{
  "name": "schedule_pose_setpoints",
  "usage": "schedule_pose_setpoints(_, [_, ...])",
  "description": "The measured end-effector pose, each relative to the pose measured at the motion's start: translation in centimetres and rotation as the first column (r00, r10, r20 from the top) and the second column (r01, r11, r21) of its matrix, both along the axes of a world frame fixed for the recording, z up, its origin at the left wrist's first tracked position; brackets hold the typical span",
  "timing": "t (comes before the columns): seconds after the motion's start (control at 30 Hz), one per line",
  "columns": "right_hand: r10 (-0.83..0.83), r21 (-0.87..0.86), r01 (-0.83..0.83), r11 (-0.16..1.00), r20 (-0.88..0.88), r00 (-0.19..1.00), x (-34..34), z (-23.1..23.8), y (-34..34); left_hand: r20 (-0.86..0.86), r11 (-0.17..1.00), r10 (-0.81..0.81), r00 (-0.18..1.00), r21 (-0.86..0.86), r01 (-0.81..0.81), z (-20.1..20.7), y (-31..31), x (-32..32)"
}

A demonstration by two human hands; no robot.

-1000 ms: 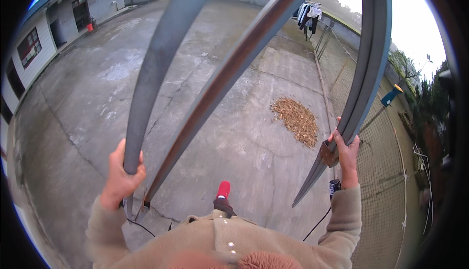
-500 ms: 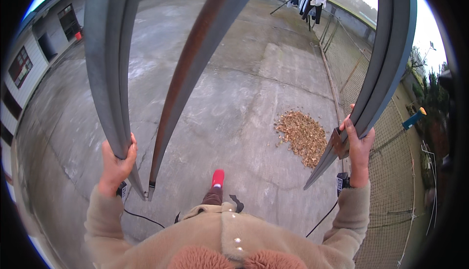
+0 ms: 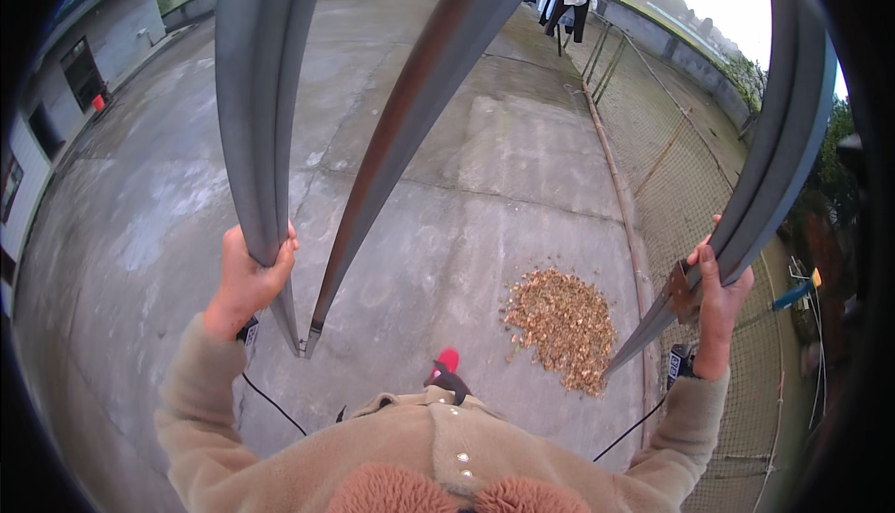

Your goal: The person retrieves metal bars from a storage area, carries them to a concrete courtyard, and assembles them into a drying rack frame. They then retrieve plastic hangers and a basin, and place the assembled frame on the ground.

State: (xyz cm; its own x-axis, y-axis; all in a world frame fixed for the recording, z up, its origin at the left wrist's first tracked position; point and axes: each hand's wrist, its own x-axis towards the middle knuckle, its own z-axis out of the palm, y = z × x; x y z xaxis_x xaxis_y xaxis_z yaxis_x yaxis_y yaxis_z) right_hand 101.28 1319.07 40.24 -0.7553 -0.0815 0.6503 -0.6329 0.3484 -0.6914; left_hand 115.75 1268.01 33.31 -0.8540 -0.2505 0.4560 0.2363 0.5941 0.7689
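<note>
My left hand [image 3: 250, 278] is wrapped round the lower part of a grey metal post [image 3: 256, 94], fingers on its inner side. My right hand [image 3: 720, 294] grips a second grey metal post [image 3: 769, 154], beside a rusty brown bracket [image 3: 683, 291]. Both posts rise past the upper edge of the picture, so their tops are hidden. A slanting bar [image 3: 401, 122], streaked with rust, meets the left post at a small joint [image 3: 306, 345] near its lower end. Whether the posts join into one frame higher up does not show.
A heap of brown dried pieces [image 3: 562, 327] lies on the concrete ground [image 3: 392, 261] ahead right. Along the right runs a net fence [image 3: 676, 140]. Clothes hang on a rack [image 3: 569, 5] far ahead; a building [image 3: 103, 19] stands left. Cables run from small black boxes at my wrists.
I have stepped forward, and the heap now lies closer. Both hands still hold the posts, which have shifted to the right in the picture.
</note>
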Motion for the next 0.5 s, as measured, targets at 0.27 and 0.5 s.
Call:
schedule_pose_setpoints(0.27, [-0.089, -0.003, 0.089, 0.996, -0.066, 0.994, -29.2, -2.2, -4.2, -0.015, 0.997, -0.07, 0.997, -0.021, 0.07, -0.8, -4.5, -34.3])
schedule_pose_setpoints(0.5, [-0.094, 0.096, 0.1, 0.99, -0.067, 0.993, -55.3, -1.0, -9.9, -0.018, 0.994, -0.111, 0.994, -0.015, 0.111, -0.7, -11.8, -62.7])
